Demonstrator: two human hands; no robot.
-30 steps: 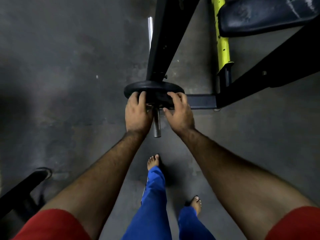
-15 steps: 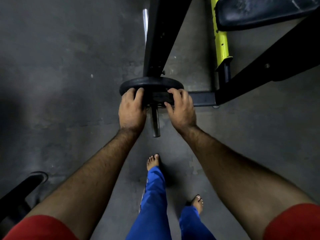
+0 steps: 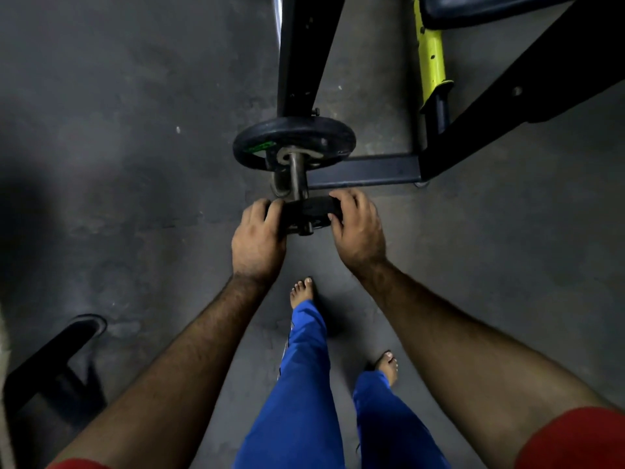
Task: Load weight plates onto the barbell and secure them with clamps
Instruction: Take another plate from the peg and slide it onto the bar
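Floor (image 3: 118, 164): a grey concrete surface is being shown across the whole view.
Rack frame (image 3: 304, 52): a black upright is being seen at far centre, with a black base bar running right from under the plate to a yellow post (image 3: 431, 52) at far right.
Large weight plate (image 3: 294, 142): a black disc is being carried far along the barbell sleeve, just near of the upright.
Barbell sleeve (image 3: 298, 177): a steel shaft is being seen running from the large plate toward the near side, its end showing through the smaller plate.
Small weight plate (image 3: 309, 213): a black plate is being held on the near end of the sleeve, well apart from the large plate.
Left hand (image 3: 258, 243): the left edge of the small plate is being gripped, with the fingers curled over its far side.
Right hand (image 3: 358, 231): the right edge of the small plate is being gripped, with the fingers curled over the rim and the thumb on the near face.
Feet (image 3: 302, 292): two bare feet are being seen below blue trouser legs, near of the hands.
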